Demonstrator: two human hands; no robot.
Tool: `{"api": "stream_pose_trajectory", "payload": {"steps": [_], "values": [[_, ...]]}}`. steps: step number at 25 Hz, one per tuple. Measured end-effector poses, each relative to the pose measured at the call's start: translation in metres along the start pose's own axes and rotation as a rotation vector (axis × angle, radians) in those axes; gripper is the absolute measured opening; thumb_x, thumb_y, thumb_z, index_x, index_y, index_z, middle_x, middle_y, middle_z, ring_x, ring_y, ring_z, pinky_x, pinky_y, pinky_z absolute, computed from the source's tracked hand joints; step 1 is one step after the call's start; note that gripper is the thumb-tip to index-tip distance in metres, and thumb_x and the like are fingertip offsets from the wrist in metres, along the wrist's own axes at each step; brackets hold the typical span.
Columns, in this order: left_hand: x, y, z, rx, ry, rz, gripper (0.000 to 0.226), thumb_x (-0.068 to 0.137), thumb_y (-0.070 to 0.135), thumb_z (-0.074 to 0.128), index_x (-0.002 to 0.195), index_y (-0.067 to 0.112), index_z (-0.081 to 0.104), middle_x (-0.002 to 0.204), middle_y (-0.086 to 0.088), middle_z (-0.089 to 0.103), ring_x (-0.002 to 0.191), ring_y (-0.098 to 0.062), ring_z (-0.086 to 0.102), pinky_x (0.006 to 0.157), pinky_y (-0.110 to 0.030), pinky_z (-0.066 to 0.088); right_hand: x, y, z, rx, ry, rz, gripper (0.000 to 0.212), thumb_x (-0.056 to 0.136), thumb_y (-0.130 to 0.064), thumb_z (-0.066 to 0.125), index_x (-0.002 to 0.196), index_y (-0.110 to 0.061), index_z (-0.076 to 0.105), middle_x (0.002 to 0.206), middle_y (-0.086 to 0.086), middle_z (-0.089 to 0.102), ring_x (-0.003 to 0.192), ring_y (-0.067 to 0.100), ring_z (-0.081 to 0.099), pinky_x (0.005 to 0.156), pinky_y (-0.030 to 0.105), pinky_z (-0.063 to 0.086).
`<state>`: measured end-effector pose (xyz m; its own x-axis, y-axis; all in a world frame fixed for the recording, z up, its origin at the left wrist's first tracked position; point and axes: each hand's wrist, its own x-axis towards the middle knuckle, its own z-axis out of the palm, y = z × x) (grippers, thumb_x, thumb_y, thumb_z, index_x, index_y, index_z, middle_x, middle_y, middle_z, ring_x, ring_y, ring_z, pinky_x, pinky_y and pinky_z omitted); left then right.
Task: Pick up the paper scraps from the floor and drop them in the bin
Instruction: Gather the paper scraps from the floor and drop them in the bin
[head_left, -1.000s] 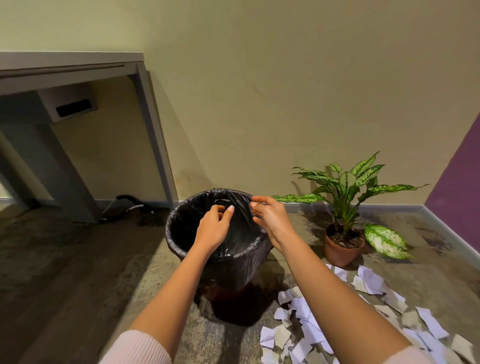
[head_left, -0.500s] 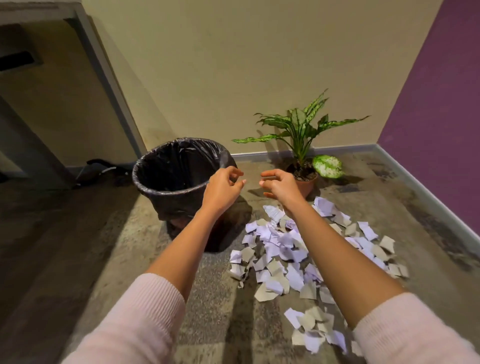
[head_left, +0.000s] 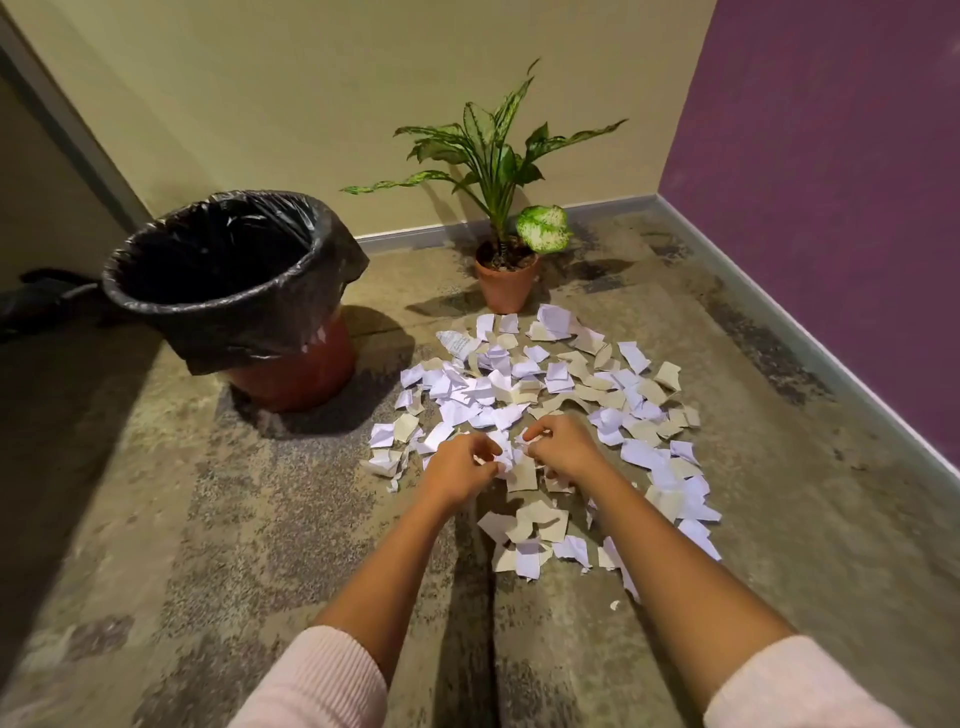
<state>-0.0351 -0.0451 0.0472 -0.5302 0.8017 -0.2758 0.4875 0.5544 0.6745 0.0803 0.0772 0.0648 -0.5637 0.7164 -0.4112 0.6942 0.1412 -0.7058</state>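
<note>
Both hands down in the paper scraps (head_left: 540, 395) on the floor (head_left: 260, 519): my left hand (head_left: 457, 470) and right hand (head_left: 563, 449) each have a grip pinched shut on crumpled bits mid-pile. The bin (head_left: 223, 296) sits off to the left, near the pile.

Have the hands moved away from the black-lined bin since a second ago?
Yes. Both the left hand and right hand left the black-lined bin rim and now sit down-right of it, in the paper scraps.
</note>
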Motion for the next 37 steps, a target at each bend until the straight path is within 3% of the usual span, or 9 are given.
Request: {"api": "stream_pose_trajectory", "payload": {"steps": [4, 8, 13, 19, 24, 29, 31, 34, 37], "values": [[-0.007, -0.016, 0.033, 0.087, -0.103, -0.067, 0.023, 0.085, 0.016, 0.065, 0.109, 0.019, 0.067, 0.108, 0.001, 0.068, 0.095, -0.018, 0.063, 0.085, -0.034, 0.053, -0.006, 0.040, 0.019, -0.144, -0.040, 0.039, 0.015, 0.081, -0.024, 0.071, 0.090, -0.012, 0.069, 0.098, 0.007, 0.070, 0.085, 0.022, 0.063, 0.073, 0.029, 0.049], [-0.016, -0.026, 0.046, 0.141, -0.121, -0.051, 0.029, 0.079, 0.002, 0.060, 0.101, 0.020, 0.068, 0.101, 0.004, 0.069, 0.094, -0.016, 0.063, 0.080, -0.030, 0.053, -0.017, 0.052, 0.040, -0.325, -0.029, 0.031, 0.041, 0.069, -0.052, 0.075, 0.086, -0.019, 0.060, 0.099, 0.005, 0.066, 0.095, 0.027, 0.062, 0.071, 0.035, 0.045], [-0.020, -0.030, 0.048, 0.207, -0.127, -0.014, 0.034, 0.081, 0.001, 0.055, 0.106, 0.019, 0.069, 0.112, 0.001, 0.066, 0.104, -0.019, 0.061, 0.086, -0.037, 0.054, -0.015, 0.061, 0.056, -0.573, -0.052, 0.030, 0.035, 0.082, -0.032, 0.066, 0.111, -0.013, 0.061, 0.120, 0.010, 0.061, 0.112, 0.031, 0.056, 0.079, 0.036, 0.045], [-0.018, -0.029, 0.051, 0.360, -0.151, 0.030, 0.036, 0.084, 0.007, 0.056, 0.114, 0.024, 0.064, 0.117, -0.001, 0.056, 0.110, -0.021, 0.056, 0.078, -0.032, 0.050, -0.011, 0.064, 0.031, -0.149, -0.014, 0.101, 0.007, 0.074, -0.011, 0.059, 0.068, -0.011, 0.061, 0.090, 0.007, 0.067, 0.092, 0.033, 0.066, 0.076, 0.038, 0.055], [-0.015, -0.031, 0.055, 0.502, -0.200, 0.069, 0.038, 0.088, 0.015, 0.056, 0.125, 0.025, 0.059, 0.121, -0.003, 0.053, 0.115, -0.025, 0.050, 0.083, -0.040, 0.052, -0.007, 0.066, 0.003, 0.135, 0.068, 0.214, 0.015, 0.078, -0.003, 0.064, 0.083, -0.015, 0.071, 0.082, 0.009, 0.068, 0.072, 0.021, 0.059, 0.061, 0.027, 0.047], [-0.015, -0.035, 0.059, 0.582, -0.196, 0.078, 0.042, 0.089, 0.017, 0.055, 0.131, 0.020, 0.052, 0.125, -0.008, 0.049, 0.116, -0.029, 0.049, 0.086, -0.040, 0.050, -0.014, 0.073, 0.009, 0.363, -0.087, 0.433, 0.004, 0.079, -0.005, 0.065, 0.078, -0.008, 0.064, 0.057, 0.010, 0.049, 0.043, 0.016, 0.035, 0.041, 0.017, 0.026], [-0.016, -0.037, 0.061, 0.606, -0.172, 0.071, 0.040, 0.089, 0.017, 0.057, 0.128, 0.016, 0.050, 0.123, -0.010, 0.052, 0.114, -0.030, 0.050, 0.085, -0.040, 0.048, -0.012, 0.077, 0.018, 0.316, -0.075, 0.435, 0.018, 0.079, -0.009, 0.068, 0.071, -0.011, 0.052, 0.059, 0.009, 0.049, 0.048, 0.018, 0.042, 0.044, 0.022, 0.031], [-0.017, -0.039, 0.059, 0.590, -0.168, 0.029, 0.026, 0.090, 0.021, 0.057, 0.114, 0.012, 0.056, 0.114, -0.012, 0.058, 0.102, -0.030, 0.055, 0.075, -0.037, 0.047, -0.012, 0.077, 0.030, -0.058, 0.024, 0.355, 0.014, 0.076, -0.016, 0.068, 0.076, -0.010, 0.055, 0.083, 0.011, 0.063, 0.080, 0.027, 0.061, 0.072, 0.030, 0.048], [-0.017, -0.042, 0.056, 0.468, -0.150, -0.050, 0.020, 0.087, 0.024, 0.059, 0.103, 0.013, 0.061, 0.107, -0.008, 0.063, 0.094, -0.028, 0.059, 0.069, -0.033, 0.046, -0.015, 0.076, 0.041, -0.173, 0.091, 0.295, 0.022, 0.076, -0.011, 0.061, 0.060, -0.014, 0.046, 0.081, 0.009, 0.058, 0.079, 0.027, 0.057, 0.070, 0.028, 0.045]]}}
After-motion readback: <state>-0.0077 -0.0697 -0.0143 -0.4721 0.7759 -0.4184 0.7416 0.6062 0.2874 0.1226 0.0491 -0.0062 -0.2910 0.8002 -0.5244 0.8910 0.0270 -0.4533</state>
